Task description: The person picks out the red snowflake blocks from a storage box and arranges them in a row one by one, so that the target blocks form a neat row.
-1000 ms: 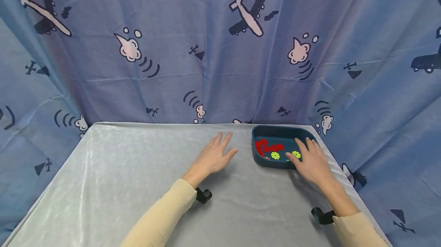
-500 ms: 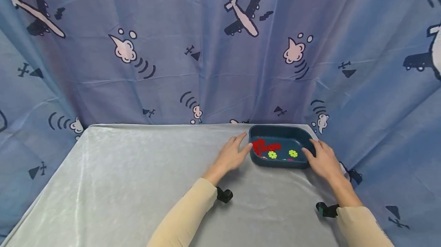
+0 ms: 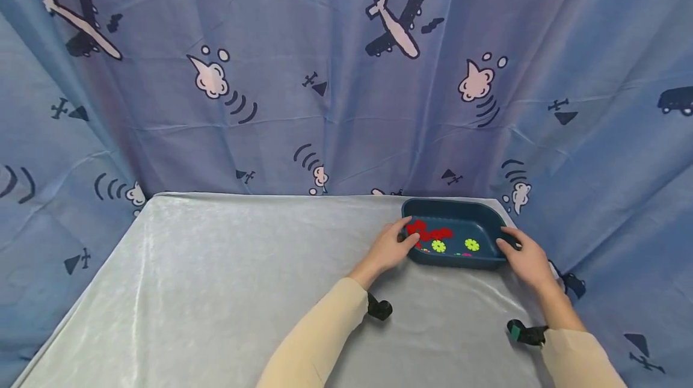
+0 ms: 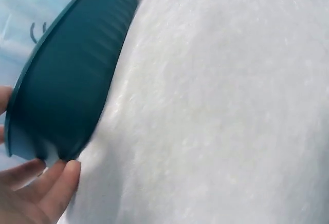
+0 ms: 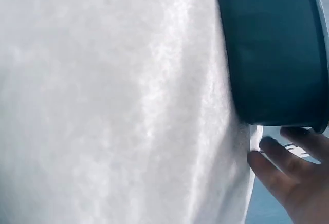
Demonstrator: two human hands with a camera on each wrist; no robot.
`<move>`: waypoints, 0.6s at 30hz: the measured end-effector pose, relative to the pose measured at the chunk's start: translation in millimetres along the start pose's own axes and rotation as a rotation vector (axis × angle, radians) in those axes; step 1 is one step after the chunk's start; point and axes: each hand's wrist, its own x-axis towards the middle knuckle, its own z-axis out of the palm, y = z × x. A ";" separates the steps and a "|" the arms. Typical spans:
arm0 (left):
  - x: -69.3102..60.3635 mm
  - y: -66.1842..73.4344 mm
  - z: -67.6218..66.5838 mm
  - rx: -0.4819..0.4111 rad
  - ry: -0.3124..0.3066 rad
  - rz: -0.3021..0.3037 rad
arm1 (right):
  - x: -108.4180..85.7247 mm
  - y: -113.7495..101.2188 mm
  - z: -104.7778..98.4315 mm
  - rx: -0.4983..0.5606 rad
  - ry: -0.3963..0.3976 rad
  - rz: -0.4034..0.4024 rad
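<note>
A dark teal tray [image 3: 460, 261] lies at the table's far right corner, holding red pieces [image 3: 437, 234] at its left and two yellow-green flower shapes [image 3: 472, 245]. My left hand [image 3: 388, 247] grips its left end, thumb over the rim; the left wrist view shows the fingers [image 4: 60, 188] against the tray's end wall [image 4: 67, 75]. At the right end my right hand [image 3: 527, 257] has its thumb and index finger at the rim. In the right wrist view its other fingers [image 5: 280, 170] are spread just beside the tray wall [image 5: 277, 54].
A white cloth covers the table [image 3: 227, 280]. Behind it and along the sides hangs a blue curtain [image 3: 281, 33] printed with planes and clouds. Black devices [image 3: 380, 308] sit at both wrists. A dark object [image 3: 574, 284] shows past the table's right edge.
The left hand has moved right, from the bare cloth to the tray's left end. The right hand has shifted from above the tray to its right end.
</note>
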 end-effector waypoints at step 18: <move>1.1 8.5 2.7 -0.219 0.061 -0.122 | -5.9 -9.8 1.4 0.351 0.032 0.128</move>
